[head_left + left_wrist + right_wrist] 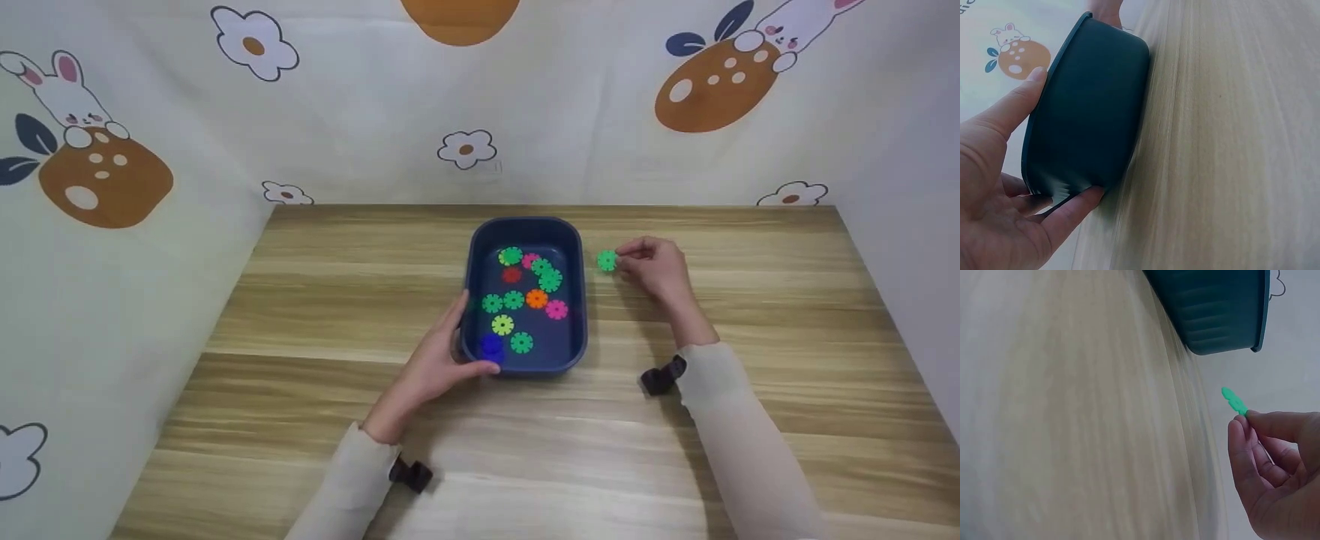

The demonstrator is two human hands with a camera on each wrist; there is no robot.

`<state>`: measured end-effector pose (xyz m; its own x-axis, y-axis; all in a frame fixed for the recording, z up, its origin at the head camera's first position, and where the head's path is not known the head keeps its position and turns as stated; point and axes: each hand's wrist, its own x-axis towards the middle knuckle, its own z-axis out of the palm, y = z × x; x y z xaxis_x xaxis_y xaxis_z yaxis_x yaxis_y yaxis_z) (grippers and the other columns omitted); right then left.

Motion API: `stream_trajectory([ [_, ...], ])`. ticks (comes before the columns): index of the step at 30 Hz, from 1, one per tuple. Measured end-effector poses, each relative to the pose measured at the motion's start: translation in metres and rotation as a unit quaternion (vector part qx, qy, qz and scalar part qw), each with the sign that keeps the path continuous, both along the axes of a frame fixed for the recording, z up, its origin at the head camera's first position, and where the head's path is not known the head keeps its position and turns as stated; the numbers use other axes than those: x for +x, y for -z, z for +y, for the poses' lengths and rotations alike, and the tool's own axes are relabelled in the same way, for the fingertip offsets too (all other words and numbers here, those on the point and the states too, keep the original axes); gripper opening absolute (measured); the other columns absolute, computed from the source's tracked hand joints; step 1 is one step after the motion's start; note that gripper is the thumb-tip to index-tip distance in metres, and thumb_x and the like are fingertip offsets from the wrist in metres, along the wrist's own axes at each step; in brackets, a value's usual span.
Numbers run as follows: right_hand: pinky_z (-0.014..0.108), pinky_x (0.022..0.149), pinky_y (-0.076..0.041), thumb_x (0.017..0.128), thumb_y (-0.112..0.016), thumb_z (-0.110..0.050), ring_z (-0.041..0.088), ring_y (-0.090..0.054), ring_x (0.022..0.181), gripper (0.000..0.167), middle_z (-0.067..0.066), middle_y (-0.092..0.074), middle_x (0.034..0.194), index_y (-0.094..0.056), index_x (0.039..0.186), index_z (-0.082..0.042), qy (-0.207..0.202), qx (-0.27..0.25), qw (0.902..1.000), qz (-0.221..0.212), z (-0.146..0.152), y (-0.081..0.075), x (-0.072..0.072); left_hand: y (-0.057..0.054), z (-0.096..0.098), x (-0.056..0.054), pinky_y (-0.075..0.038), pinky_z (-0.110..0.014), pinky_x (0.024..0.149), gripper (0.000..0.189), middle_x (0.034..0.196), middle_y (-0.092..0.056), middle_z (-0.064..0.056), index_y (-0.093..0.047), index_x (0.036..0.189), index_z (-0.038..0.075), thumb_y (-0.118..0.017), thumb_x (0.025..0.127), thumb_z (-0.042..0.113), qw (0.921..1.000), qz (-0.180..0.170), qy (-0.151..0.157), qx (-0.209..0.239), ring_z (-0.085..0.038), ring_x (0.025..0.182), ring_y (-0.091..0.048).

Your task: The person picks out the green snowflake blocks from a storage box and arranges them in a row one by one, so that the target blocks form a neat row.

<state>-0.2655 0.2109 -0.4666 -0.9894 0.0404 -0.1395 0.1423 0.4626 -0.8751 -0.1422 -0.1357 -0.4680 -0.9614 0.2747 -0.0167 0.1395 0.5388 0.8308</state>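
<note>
A dark blue rectangular tub point(525, 360) stands on the table, seen from the side in the left wrist view point(1089, 107). Inside it lie several notched plastic discs: green point(521, 343), yellow point(502, 325), orange point(536, 298), pink point(556, 309), red point(511, 274) and dark blue point(492, 345). My left hand point(435, 360) grips the tub's near left corner, thumb on the rim and fingers along the outer wall. To the right of the tub, my right hand point(660, 271) pinches a green notched disc point(607, 261) between thumb and fingertips, held above the table.
The wood-grain table point(315, 390) reaches back to a cloth backdrop point(360, 112) printed with rabbits, fruit and flowers. Pale side walls rise at left and right. A small black device point(661, 377) sits on the right wrist, another point(411, 474) on the left.
</note>
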Motion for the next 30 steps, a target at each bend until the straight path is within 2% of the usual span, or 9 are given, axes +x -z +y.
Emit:
stream_trajectory([
  [8,0.012,0.068,-0.055,0.093,-0.065,-0.006,-0.004,-0.062,0.072,0.023,0.007,-0.072,0.096,-0.068,0.111,0.007,-0.011,-0.003,0.9998,-0.016,0.0027,0.0038,-0.0002,-0.0002,-0.0001,0.0005,-0.023,-0.052,0.124,0.112,0.166,-0.02,-0.016,-0.018,0.16,0.011,-0.088,0.075,0.028,1.0,0.006,0.002,0.005,-0.035,0.152,-0.024],
  [16,0.014,0.068,-0.057,0.092,-0.064,-0.004,-0.003,-0.064,0.07,0.023,-0.001,-0.071,0.087,-0.067,0.112,0.008,-0.009,-0.018,0.9993,-0.031,0.0032,0.0063,-0.001,-0.0002,0.0,0.0005,-0.023,-0.051,0.124,0.113,0.166,-0.021,-0.015,-0.018,0.161,0.013,-0.089,0.075,0.027,1.0,0.003,0.0,0.006,-0.034,0.153,-0.025],
  [30,0.015,0.069,-0.057,0.092,-0.064,-0.004,-0.002,-0.063,0.072,0.024,0.012,-0.072,0.101,-0.066,0.113,0.008,-0.002,-0.007,0.9991,-0.043,0.004,0.0056,-0.0009,-0.0007,0.0001,0.0013,-0.022,-0.052,0.125,0.112,0.167,-0.019,-0.015,-0.017,0.161,0.014,-0.088,0.075,0.029,1.0,-0.005,-0.003,0.003,-0.034,0.153,-0.023],
])
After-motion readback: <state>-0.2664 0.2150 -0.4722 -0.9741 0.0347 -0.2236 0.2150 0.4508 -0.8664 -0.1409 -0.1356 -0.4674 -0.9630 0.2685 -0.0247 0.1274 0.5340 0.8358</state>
